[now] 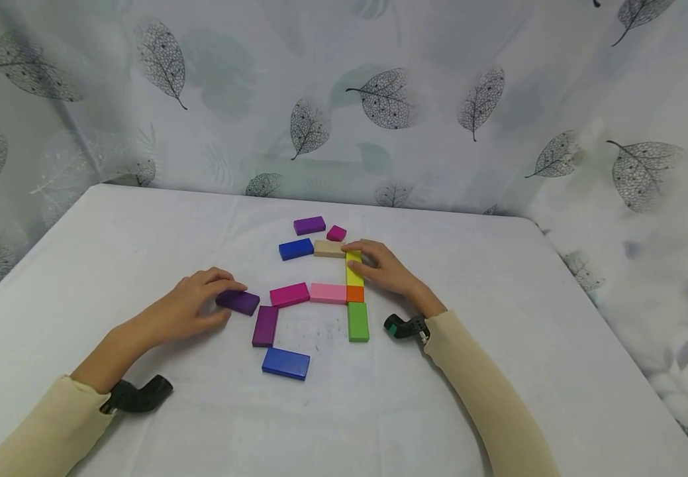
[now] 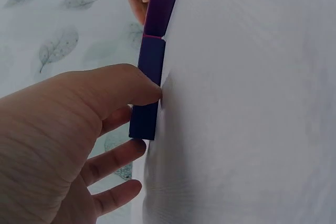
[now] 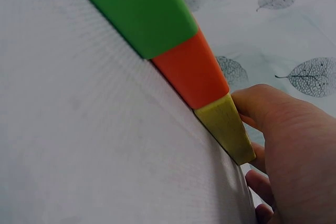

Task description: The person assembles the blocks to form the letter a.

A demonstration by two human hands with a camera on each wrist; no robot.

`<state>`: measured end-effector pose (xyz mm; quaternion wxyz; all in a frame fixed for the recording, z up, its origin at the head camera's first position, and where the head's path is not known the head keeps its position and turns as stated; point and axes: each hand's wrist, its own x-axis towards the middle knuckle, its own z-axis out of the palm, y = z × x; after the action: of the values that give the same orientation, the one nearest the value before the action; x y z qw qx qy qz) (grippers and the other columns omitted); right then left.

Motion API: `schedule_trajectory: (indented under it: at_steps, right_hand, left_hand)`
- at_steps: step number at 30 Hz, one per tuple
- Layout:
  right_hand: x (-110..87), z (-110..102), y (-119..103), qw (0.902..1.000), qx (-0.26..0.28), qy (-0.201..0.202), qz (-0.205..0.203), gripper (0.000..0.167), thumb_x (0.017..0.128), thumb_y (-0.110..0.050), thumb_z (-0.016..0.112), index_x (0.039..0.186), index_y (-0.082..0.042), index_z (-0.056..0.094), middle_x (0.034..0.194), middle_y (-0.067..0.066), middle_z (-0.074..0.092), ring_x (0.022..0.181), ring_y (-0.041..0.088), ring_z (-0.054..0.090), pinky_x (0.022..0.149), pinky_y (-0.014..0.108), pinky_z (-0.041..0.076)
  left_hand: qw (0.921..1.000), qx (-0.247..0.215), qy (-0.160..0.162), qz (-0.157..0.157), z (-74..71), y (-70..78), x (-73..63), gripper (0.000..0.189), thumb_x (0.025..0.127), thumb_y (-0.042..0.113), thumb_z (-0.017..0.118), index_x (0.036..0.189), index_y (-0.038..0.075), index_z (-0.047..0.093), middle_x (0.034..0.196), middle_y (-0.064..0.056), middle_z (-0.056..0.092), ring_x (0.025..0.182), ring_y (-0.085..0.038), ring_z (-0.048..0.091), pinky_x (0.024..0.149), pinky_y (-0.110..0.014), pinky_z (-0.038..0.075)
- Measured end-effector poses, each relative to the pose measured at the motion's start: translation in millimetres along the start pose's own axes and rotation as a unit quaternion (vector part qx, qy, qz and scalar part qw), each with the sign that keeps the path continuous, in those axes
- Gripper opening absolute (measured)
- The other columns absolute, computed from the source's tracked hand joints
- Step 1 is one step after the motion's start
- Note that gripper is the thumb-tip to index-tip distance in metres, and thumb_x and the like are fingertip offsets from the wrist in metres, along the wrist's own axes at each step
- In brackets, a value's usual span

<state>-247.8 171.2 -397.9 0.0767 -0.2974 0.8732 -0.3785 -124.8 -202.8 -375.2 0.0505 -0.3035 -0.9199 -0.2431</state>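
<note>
On the white table my left hand (image 1: 191,306) pinches a dark purple block (image 1: 241,303); in the left wrist view its thumb lies across the side of that block. My right hand (image 1: 388,268) has thumb and forefinger at the yellow block (image 1: 354,275), gripping it near its far end and partly covering it. The forefinger also reaches the end of a tan block (image 1: 328,248). Below the yellow block come an orange block (image 1: 355,294) and a green block (image 1: 358,322) in a line. A pink block (image 1: 328,293) extends left from the orange one.
A magenta block (image 1: 289,295) meets the pink one. Under it lie a plum block (image 1: 265,326) and a blue block (image 1: 285,364). Farther back are another blue block (image 1: 296,249), a purple block (image 1: 310,226) and a small magenta piece (image 1: 336,233). A leaf-patterned curtain (image 1: 230,99) hangs behind.
</note>
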Motion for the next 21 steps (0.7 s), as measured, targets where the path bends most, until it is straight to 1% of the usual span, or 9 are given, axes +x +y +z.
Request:
schedule_trajectory:
  at_steps: [5,8,12,15,19,21]
  right_hand:
    - [-0.2,-0.7,-0.9,1.0000,0.003,0.000,-0.002,0.042,0.098,-0.024,0.057,0.138,-0.014,0.054,0.148,0.010,0.044,0.142,0.030,0.030,0.115,0.056,0.019]
    - [-0.1,-0.6,-0.5,1.0000,0.005,0.000,-0.004,0.042,0.098,-0.024,0.058,0.138,-0.014,0.054,0.148,0.010,0.045,0.141,0.030,0.030,0.115,0.055,0.020]
    - [0.3,0.1,0.1,0.9999,0.009,0.000,-0.006,0.042,0.098,-0.024,0.058,0.138,-0.013,0.055,0.147,0.009,0.046,0.141,0.030,0.031,0.115,0.055,0.020]
    - [0.6,0.6,1.0,1.0000,0.007,0.000,-0.004,0.042,0.098,-0.026,0.057,0.138,-0.014,0.055,0.147,0.009,0.045,0.141,0.030,0.031,0.115,0.055,0.020]
    - [0.4,0.3,1.5,1.0000,0.003,0.000,-0.004,0.042,0.098,-0.026,0.057,0.138,-0.014,0.054,0.148,0.009,0.045,0.141,0.030,0.030,0.115,0.055,0.020]
    - [0.2,0.1,1.2,1.0000,0.005,-0.001,-0.003,0.042,0.098,-0.025,0.057,0.138,-0.013,0.055,0.148,0.009,0.045,0.142,0.030,0.030,0.115,0.055,0.020]
  left_hand:
    - [1.0000,0.007,0.002,-0.006,-1.1,0.4,0.9,0.035,0.081,0.008,0.074,0.116,0.010,0.067,0.111,-0.008,0.059,0.104,-0.030,0.056,0.089,-0.056,0.041]
    - [0.9999,0.009,0.001,-0.005,-1.3,0.7,1.1,0.033,0.081,0.008,0.075,0.114,0.010,0.068,0.111,-0.009,0.059,0.103,-0.031,0.057,0.089,-0.057,0.042]
    - [0.9999,0.010,-0.004,-0.013,0.1,0.6,1.2,0.032,0.082,0.009,0.075,0.113,0.009,0.067,0.111,-0.008,0.062,0.102,-0.029,0.059,0.088,-0.056,0.044]
    - [0.9997,0.013,-0.003,-0.018,1.2,0.1,1.8,0.032,0.081,0.009,0.076,0.111,0.009,0.067,0.109,-0.006,0.063,0.099,-0.025,0.060,0.088,-0.051,0.047]
    - [0.9995,0.024,0.005,-0.018,1.3,0.2,3.2,0.031,0.079,0.010,0.076,0.109,0.009,0.068,0.106,-0.003,0.064,0.094,-0.020,0.063,0.085,-0.045,0.051]
    - [0.9994,0.031,0.009,-0.017,1.1,0.5,3.5,0.030,0.078,0.011,0.077,0.107,0.009,0.068,0.105,-0.002,0.065,0.092,-0.019,0.063,0.083,-0.045,0.052]
